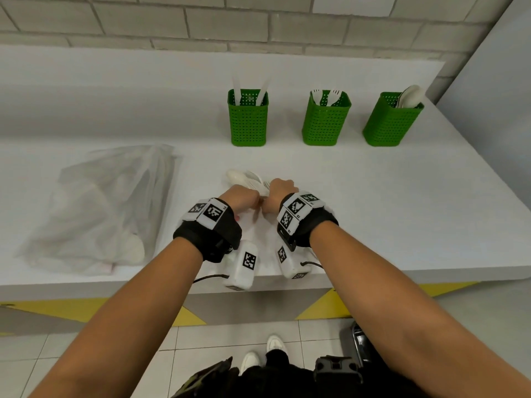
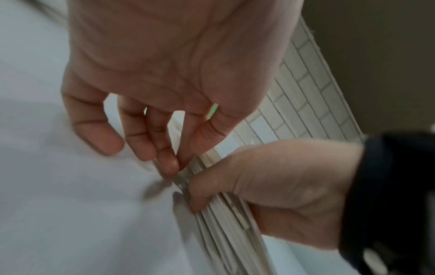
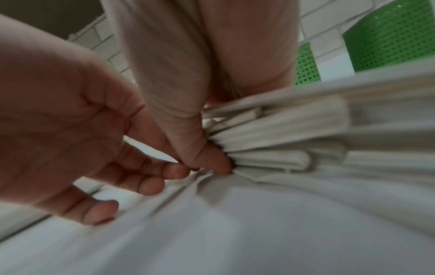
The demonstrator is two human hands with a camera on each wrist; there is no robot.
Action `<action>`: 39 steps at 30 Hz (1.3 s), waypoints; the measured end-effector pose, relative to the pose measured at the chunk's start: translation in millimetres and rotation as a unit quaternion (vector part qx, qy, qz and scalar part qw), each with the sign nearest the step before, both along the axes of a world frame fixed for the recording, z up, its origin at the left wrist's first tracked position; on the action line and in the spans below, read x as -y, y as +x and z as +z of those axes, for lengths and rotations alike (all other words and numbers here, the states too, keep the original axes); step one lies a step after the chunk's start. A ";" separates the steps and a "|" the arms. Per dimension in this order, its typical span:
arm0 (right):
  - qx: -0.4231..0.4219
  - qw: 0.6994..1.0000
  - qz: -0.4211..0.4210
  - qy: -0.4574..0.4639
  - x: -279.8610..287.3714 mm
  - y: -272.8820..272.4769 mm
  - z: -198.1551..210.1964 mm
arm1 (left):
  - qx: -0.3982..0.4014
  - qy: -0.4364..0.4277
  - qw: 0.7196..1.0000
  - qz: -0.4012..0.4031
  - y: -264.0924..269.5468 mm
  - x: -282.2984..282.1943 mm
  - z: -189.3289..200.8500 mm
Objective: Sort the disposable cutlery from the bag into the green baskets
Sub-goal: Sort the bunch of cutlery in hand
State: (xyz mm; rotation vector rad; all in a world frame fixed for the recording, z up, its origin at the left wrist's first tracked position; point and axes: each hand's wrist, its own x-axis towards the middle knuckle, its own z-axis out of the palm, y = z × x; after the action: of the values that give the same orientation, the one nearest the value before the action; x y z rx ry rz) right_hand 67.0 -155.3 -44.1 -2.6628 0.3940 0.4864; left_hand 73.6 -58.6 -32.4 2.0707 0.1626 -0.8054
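Observation:
My right hand [image 1: 280, 188] grips a bundle of white disposable cutlery [image 1: 247, 179] just above the white counter, the spoon bowls pointing away to the left. In the right wrist view its thumb [image 3: 207, 154] clamps the fanned handles [image 3: 282, 130]. My left hand [image 1: 247, 196] meets it, and its fingertips [image 2: 175, 165] pinch one handle at the end of the bundle [image 2: 226, 223]; which kind of piece is unclear. Three green baskets stand behind: the left [image 1: 248, 119] holds knives, the middle [image 1: 326, 119] forks, the right [image 1: 392, 122] spoons.
A clear plastic bag [image 1: 109, 214] with more white pieces lies on the counter [image 1: 373, 211] to the left of my hands. A raised ledge and tiled wall run behind the baskets. The counter's front edge is close to my wrists.

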 end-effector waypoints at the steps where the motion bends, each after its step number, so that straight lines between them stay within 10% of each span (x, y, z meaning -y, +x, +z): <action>1: 0.007 1.000 0.002 0.005 -1.2 1.5 -0.5 | -0.005 0.002 1.000 -0.003 0.8 -3.2 -0.9; 23: 0.087 0.989 -0.045 0.113 11.7 6.3 8.6 | -0.023 -0.155 0.986 0.047 -7.9 -28.3 2.6; 33: 0.282 0.749 -0.190 0.568 40.0 1.1 72.1 | -0.093 -0.309 0.941 -0.100 -16.7 14.8 19.8; 39: 0.314 0.738 -0.139 0.581 40.0 -10.2 65.4 | -0.111 -0.383 0.916 -0.037 -18.5 30.7 15.0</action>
State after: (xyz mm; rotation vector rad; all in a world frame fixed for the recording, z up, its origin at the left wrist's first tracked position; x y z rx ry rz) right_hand 56.8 -195.2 21.3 -1.3480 0.1565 -0.2547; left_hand 55.2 -89.3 -17.5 1.2499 -0.1031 -0.9600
